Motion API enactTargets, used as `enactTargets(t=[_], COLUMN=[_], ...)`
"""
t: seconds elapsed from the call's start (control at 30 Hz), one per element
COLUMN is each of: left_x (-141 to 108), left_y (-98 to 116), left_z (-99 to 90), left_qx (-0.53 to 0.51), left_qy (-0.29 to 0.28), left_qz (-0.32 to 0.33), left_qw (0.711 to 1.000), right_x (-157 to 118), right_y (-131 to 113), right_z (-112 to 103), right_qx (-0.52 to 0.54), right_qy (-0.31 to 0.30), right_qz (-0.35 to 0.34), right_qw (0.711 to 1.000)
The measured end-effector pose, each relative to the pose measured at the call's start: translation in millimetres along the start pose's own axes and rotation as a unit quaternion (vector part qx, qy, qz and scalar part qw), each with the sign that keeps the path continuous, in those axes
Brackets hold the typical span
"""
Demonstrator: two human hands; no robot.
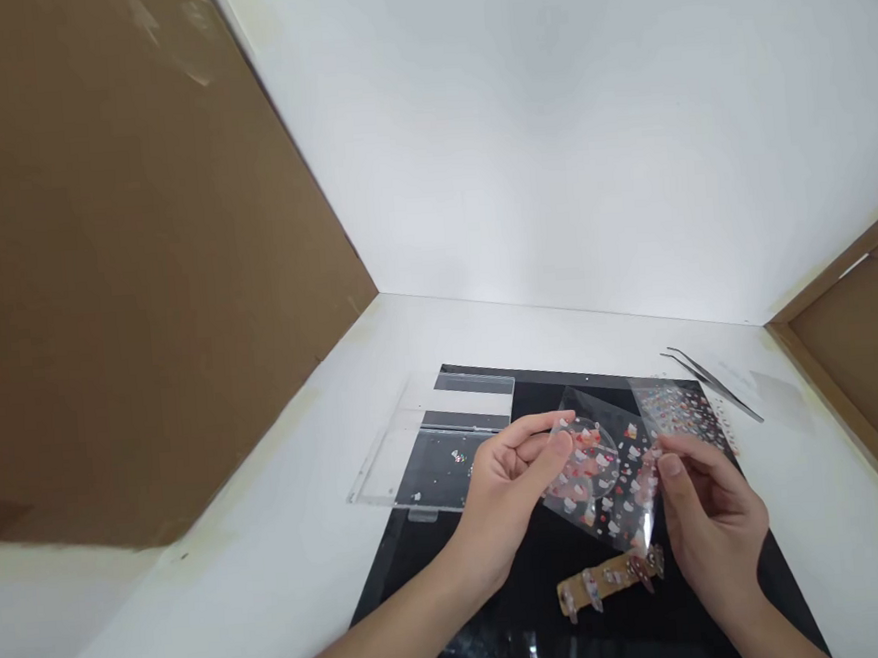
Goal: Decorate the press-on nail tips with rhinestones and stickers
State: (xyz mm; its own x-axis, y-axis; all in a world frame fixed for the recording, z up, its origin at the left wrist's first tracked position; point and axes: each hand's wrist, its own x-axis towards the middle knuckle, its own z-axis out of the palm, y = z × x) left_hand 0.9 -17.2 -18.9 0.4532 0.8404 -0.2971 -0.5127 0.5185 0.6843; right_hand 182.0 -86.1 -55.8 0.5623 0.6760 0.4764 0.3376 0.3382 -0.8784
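Sheet (632, 476), clear and patterned, pinched by right hand (712, 520), left hand (504, 485) pinching overlapping clear disc (603, 466), faint, part-hidden

Free tabletop (278, 511) lies between the clear case (433, 460) and the brown panel (140, 260) blocking the left.

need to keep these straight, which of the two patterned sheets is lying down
The patterned sheet at the far right corner of the black mat, near the tweezers; the other sheet is held up between left hand and right hand.
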Motion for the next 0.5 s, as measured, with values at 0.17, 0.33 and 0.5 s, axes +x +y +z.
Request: enactTargets(t=[0.17, 0.33, 0.5], left_x=[-0.9, -0.9, 1.1], left_y=[0.8, 1.0, 0.3], left_z=[0.4, 0.7, -1.4], left_qx=[0.006, 0.012, -0.022], left_qy=[-0.013, -0.010, 0.002], left_qz=[0.008, 0.001, -0.039], left_qw=[1.000, 1.000, 0.999], right_x=[2.2, 3.5, 2.4], right_y=[1.5, 1.9, 3.5], right_z=[-0.2, 0.2, -0.8], right_qx=[0.008, 0.017, 0.019], right_qy=[0.008, 0.006, 0.005], right_qz=[0.014, 0.016, 0.031], right_qw=[1.000, 1.000, 0.999])
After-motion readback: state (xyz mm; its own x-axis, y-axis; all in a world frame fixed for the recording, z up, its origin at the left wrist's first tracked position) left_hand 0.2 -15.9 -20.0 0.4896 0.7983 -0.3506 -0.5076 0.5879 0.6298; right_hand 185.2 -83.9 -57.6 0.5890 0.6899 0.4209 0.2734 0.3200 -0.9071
